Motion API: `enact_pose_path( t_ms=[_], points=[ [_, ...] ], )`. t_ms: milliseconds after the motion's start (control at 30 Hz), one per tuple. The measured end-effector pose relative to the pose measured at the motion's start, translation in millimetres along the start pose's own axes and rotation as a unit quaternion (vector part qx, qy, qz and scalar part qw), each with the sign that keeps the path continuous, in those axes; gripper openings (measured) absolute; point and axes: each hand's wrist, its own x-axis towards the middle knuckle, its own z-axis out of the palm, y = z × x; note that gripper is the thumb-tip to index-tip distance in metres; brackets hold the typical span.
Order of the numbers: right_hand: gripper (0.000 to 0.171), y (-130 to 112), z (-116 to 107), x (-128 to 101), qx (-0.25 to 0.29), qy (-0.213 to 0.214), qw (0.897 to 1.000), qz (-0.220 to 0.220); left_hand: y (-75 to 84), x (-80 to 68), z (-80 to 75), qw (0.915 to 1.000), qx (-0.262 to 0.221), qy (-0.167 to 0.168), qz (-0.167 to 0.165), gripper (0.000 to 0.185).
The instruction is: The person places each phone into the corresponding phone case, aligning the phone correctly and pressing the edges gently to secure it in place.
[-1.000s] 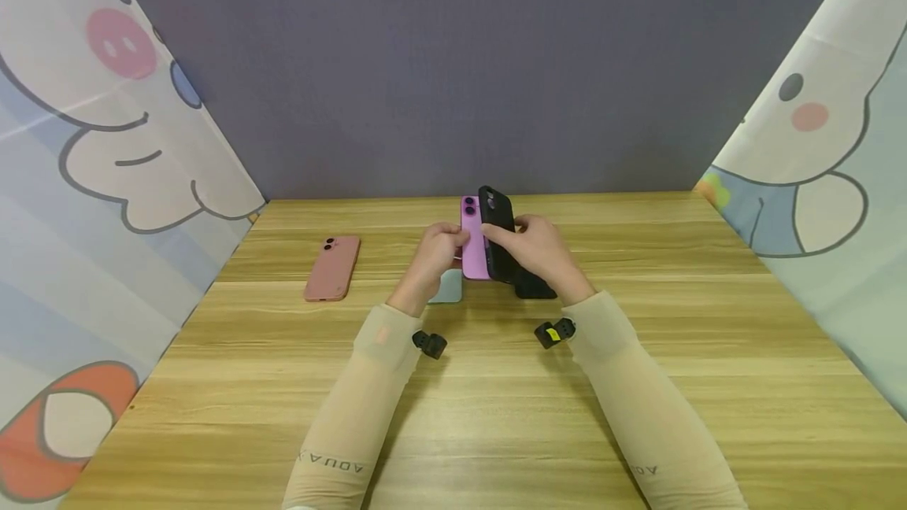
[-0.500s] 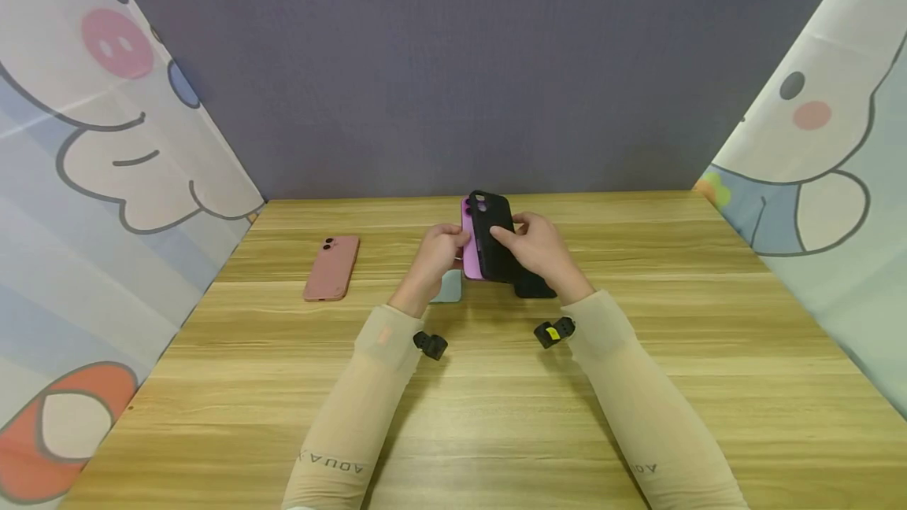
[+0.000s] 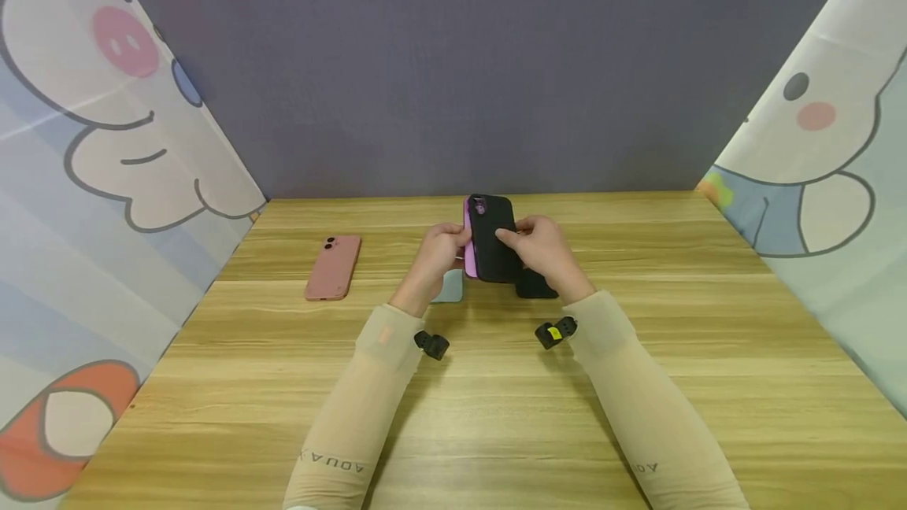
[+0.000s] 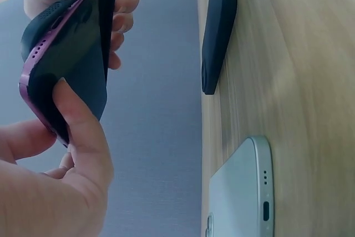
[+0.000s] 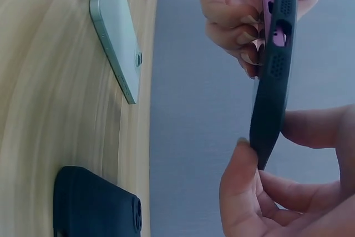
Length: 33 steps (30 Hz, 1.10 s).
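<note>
Both hands hold one assembly above the table (image 3: 496, 415). The left hand (image 3: 441, 252) grips the purple phone (image 3: 468, 246) by its edge; the right hand (image 3: 538, 250) pinches the black case (image 3: 492, 238) laid over it. A pink phone (image 3: 331, 267), pale green phone (image 4: 244, 192) and second black case (image 5: 94, 206) lie on the table.

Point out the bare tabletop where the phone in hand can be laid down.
Bare wood lies right of the black case, toward the table edge, and between the pink phone and the pale phone. Under both hands it is crowded.
</note>
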Motion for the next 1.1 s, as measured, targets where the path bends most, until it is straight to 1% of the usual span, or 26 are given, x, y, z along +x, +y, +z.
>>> enact_pose_path(
  t_ms=[167,267,367,433,500,567,633,767,967,1100],
  points=[
    [0.058,1.2,-2.1,1.8,0.043,-0.009,0.999,0.021,0.2,0.0,-0.4,0.9999,-0.01,-0.006,0.003,0.026],
    [0.057,3.8,-3.6,4.4,0.079,-0.024,0.996,0.034,0.1,0.0,-0.9,0.9999,-0.014,-0.008,0.005,0.026],
    [0.054,6.5,-5.5,6.2,0.141,-0.053,0.988,0.046,-0.7,0.1,-1.2,0.9997,-0.019,-0.015,0.011,0.028],
    [0.05,7.6,-7.2,6.5,0.184,-0.073,0.979,0.054,-1.6,0.4,-1.5,0.9993,-0.022,-0.025,0.017,0.03],
    [0.045,8.5,-7.9,7.0,0.217,-0.089,0.97,0.061,-2.9,1.1,-2.3,0.9988,-0.025,-0.035,0.024,0.031],
    [0.039,9.2,-8.1,7.6,0.237,-0.095,0.964,0.068,-4.2,2.3,-3.1,0.9982,-0.029,-0.044,0.028,0.031],
    [0.036,9.0,-8.6,7.2,0.249,-0.097,0.961,0.073,-4.7,3.2,-3.5,0.9978,-0.034,-0.049,0.03,0.032],
    [0.032,8.0,-8.7,6.7,0.263,-0.097,0.956,0.08,-4.2,3.4,-3.8,0.9975,-0.043,-0.05,0.026,0.031],
    [0.028,8.6,-8.0,7.6,0.275,-0.096,0.953,0.086,-1.0,1.1,-4.1,0.9978,-0.039,-0.05,0.021,0.031],
    [0.027,8.7,-8.0,7.1,0.276,-0.095,0.953,0.086,0.9,0.7,-3.1,0.9983,-0.029,-0.048,0.018,0.029]
  ],
)
